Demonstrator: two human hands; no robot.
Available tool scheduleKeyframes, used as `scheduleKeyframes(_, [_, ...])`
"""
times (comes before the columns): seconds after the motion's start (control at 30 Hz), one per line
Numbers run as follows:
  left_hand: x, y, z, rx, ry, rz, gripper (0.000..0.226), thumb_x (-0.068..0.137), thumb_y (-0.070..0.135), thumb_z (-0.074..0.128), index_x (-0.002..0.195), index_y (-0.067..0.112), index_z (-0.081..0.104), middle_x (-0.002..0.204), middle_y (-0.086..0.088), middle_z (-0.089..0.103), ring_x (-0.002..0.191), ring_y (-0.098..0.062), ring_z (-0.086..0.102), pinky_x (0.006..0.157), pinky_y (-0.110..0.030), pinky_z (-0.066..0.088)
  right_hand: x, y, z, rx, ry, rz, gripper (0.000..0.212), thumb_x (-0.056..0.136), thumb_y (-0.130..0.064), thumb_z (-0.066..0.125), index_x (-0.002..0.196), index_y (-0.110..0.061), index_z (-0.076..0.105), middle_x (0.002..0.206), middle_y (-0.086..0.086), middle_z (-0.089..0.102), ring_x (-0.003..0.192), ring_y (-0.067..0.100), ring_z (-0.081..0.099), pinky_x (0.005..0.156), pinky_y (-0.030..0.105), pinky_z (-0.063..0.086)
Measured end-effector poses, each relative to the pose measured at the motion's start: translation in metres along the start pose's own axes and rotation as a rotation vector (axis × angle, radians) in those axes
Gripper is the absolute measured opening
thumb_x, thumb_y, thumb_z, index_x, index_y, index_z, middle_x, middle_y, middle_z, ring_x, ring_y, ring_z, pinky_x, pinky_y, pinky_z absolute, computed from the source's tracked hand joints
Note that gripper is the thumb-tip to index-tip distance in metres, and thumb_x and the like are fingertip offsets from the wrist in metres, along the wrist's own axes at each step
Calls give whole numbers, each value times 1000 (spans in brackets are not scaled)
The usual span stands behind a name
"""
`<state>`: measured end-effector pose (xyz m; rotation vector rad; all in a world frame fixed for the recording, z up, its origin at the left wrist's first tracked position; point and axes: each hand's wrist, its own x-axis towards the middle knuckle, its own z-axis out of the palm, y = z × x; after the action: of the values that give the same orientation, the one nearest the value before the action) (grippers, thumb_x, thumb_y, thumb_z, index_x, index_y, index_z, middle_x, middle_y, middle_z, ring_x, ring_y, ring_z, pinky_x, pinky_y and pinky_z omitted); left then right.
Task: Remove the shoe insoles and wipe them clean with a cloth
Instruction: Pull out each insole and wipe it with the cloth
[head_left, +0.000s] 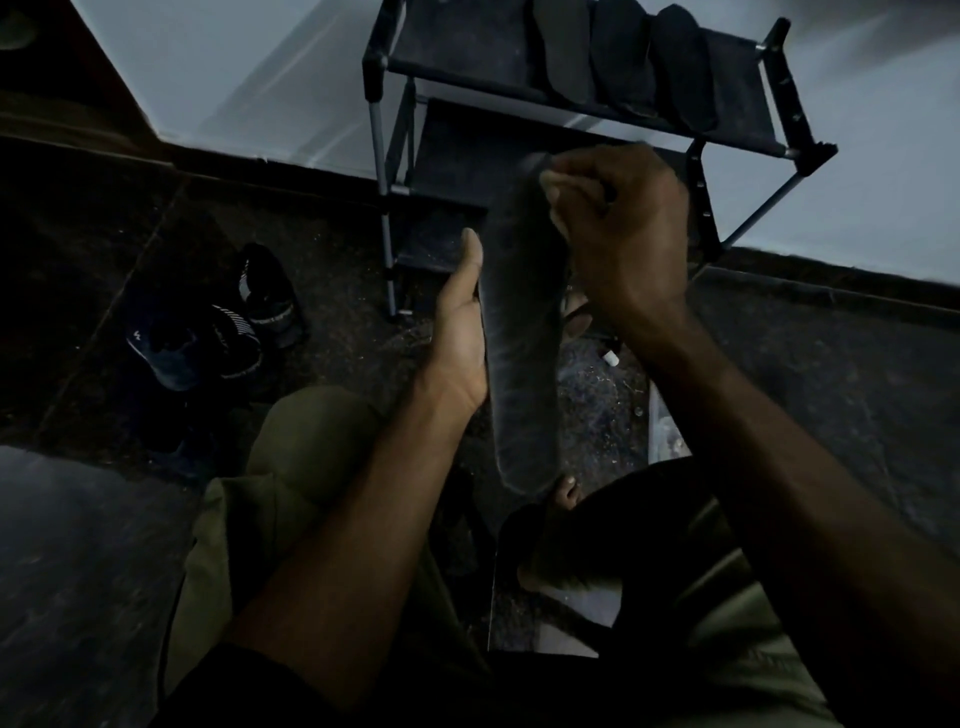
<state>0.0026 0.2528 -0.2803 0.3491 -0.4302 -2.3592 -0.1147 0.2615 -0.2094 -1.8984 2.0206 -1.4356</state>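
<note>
We hold a long dark grey foam insole (522, 332) upright over our lap, our left hand (460, 332) cupping its edge with thumb straight, our right hand (618, 223) curled at its top, whether around a cloth we cannot tell.

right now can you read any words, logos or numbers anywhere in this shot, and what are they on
No text can be read in this dim view.
Shoes on the floor: pale stripes and a small light mark, too blurred to read.
Insole held by the left hand and right hand: no print visible.
Insoles on the shoe rack: no print visible.
</note>
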Motion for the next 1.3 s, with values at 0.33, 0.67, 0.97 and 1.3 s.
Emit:
scheduleKeyframes(0.33, [-1,7,0,4,120,33,46,98,45,38,107,10,67,105,-12,66,97,-25,64,90,-35,51,-30,-9,24,-163,-135,-160,19,91,-12,54,100,-7,70,101,10,70,91,21,65,80,35,54])
scheduleKeyframes(0.67, [3,4,5,39,72,-3,47,102,43,31,121,9,58,116,-11,62,108,-25,59,96,-37,47,20,8,16,-196,48,-61,11,89,-14,61,92,-9,70,92,3,70,85,15,65,75,33,53])
scheduleKeyframes(0.97, [-3,6,10,3,103,7,47,97,41,40,94,11,75,97,-9,68,91,-22,67,84,-32,53,-19,-17,17,-202,-126,-212,23,90,-15,49,96,-7,70,95,9,70,85,20,65,73,32,54])
scheduleKeyframes(1.3, [-3,6,7,70,86,-23,45,97,42,39,98,13,74,102,-8,67,96,-21,64,88,-33,49,-12,-16,17,-295,-112,-230,27,90,-14,46,95,-4,71,95,13,68,84,24,64,70,30,52])
